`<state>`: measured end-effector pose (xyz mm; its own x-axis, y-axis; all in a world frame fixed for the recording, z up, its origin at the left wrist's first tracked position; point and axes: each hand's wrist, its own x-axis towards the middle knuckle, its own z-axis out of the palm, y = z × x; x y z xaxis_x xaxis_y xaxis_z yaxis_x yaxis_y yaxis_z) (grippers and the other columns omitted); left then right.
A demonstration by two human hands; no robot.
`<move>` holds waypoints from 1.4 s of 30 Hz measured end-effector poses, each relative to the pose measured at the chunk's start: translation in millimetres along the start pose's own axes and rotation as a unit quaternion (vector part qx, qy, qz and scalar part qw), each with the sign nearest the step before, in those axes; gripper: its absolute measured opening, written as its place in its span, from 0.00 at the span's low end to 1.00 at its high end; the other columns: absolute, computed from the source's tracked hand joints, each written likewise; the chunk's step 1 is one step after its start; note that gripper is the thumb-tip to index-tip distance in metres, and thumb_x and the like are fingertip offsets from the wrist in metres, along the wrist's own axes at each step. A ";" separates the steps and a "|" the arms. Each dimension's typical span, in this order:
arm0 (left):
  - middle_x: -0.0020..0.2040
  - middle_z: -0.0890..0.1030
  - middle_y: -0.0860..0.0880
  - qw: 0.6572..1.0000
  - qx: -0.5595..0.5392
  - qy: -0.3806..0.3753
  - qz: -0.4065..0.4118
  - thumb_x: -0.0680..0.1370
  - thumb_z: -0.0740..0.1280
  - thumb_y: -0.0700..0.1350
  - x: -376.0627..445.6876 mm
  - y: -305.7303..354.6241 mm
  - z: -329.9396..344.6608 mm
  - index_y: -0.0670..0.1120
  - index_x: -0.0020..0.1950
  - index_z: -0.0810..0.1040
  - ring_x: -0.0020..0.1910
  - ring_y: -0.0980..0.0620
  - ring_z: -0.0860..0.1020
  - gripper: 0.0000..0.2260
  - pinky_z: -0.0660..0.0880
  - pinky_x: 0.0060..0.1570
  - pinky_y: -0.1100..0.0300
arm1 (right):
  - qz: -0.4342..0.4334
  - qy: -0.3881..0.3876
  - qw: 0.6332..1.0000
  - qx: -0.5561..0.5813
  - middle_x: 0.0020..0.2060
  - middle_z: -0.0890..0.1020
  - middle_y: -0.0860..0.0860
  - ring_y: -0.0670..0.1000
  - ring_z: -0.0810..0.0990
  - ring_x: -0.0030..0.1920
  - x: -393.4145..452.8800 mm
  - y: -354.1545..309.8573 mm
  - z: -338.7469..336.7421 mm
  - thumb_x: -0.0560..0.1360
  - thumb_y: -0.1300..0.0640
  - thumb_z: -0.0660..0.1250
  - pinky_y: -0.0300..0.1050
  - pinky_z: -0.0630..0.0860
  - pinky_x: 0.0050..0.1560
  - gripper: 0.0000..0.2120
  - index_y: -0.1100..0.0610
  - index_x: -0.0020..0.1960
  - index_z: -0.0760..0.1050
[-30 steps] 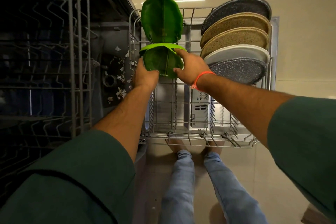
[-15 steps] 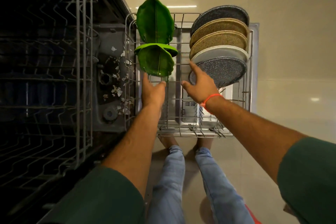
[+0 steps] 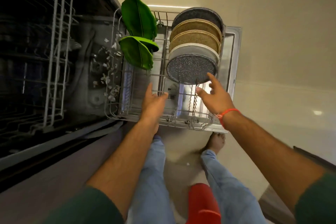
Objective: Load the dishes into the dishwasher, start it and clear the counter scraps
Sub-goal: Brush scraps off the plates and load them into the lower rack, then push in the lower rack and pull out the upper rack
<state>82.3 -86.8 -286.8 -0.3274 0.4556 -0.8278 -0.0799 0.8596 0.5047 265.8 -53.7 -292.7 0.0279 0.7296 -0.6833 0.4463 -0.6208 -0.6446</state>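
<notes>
Reaching over the rack (image 3: pixel 164 121), both hands hold nothing: left hand (image 3: pixel 153 99) fingers straight, right hand (image 3: pixel 215 95) spread near grey plate (image 3: pixel 190 69).

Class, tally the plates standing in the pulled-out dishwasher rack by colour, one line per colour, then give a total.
Green leaf-shaped plates: 3
Dark speckled plates: 2
Tan speckled plates: 2
White plate: 1
Total: 8
</notes>
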 end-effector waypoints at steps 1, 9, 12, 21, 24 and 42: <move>0.77 0.69 0.46 1.000 -0.003 0.001 -0.005 0.82 0.67 0.44 -4.6 -1.8 8.9 0.55 0.83 0.55 0.73 0.46 0.71 0.33 0.67 0.72 0.50 | -0.004 -0.006 1.000 0.001 0.75 0.69 0.53 0.54 0.68 0.75 -0.8 3.2 -7.4 0.80 0.50 0.69 0.50 0.66 0.73 0.32 0.46 0.80 0.59; 0.76 0.70 0.45 0.991 -0.119 -0.002 -0.066 0.82 0.67 0.48 -34.7 -14.4 84.6 0.57 0.82 0.55 0.72 0.44 0.73 0.32 0.70 0.70 0.46 | 0.009 -0.064 0.997 -0.052 0.73 0.72 0.54 0.53 0.72 0.72 8.2 14.1 -50.2 0.80 0.48 0.68 0.50 0.69 0.70 0.30 0.44 0.79 0.62; 0.79 0.66 0.49 0.984 -0.156 -0.006 -0.083 0.83 0.66 0.52 -35.4 -18.8 95.8 0.59 0.82 0.56 0.74 0.45 0.70 0.30 0.67 0.73 0.41 | 0.024 -0.084 0.995 -0.053 0.72 0.73 0.57 0.53 0.72 0.71 16.8 8.5 -46.8 0.80 0.49 0.68 0.51 0.69 0.71 0.29 0.45 0.79 0.63; 0.73 0.72 0.45 0.963 -0.238 0.039 -0.120 0.86 0.58 0.51 -10.3 -15.6 89.3 0.53 0.82 0.58 0.63 0.46 0.76 0.23 0.74 0.60 0.50 | 0.079 -0.132 0.988 0.002 0.71 0.73 0.50 0.52 0.73 0.69 57.9 -31.3 -39.1 0.82 0.47 0.65 0.52 0.69 0.71 0.27 0.48 0.79 0.63; 0.71 0.73 0.47 0.956 -0.259 0.054 -0.125 0.87 0.55 0.51 -9.4 -8.9 93.9 0.52 0.80 0.61 0.62 0.47 0.77 0.21 0.74 0.64 0.48 | 0.109 -0.150 0.982 0.026 0.73 0.72 0.51 0.54 0.72 0.71 75.8 -42.4 -53.2 0.82 0.45 0.63 0.52 0.72 0.66 0.25 0.47 0.78 0.64; 0.75 0.70 0.45 0.850 -0.439 0.128 -0.262 0.86 0.50 0.60 -25.2 28.7 262.9 0.51 0.79 0.63 0.65 0.45 0.76 0.24 0.67 0.68 0.44 | 0.198 -0.279 0.937 -0.074 0.66 0.78 0.55 0.57 0.75 0.67 190.3 -69.6 -189.9 0.82 0.36 0.54 0.60 0.68 0.73 0.26 0.50 0.73 0.71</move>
<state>335.7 -12.7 -315.8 -0.2159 -0.0980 -0.9715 -0.9127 0.3739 0.1651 409.9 182.8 -312.8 -0.2354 0.1604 -0.9586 0.6206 -0.7342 -0.2752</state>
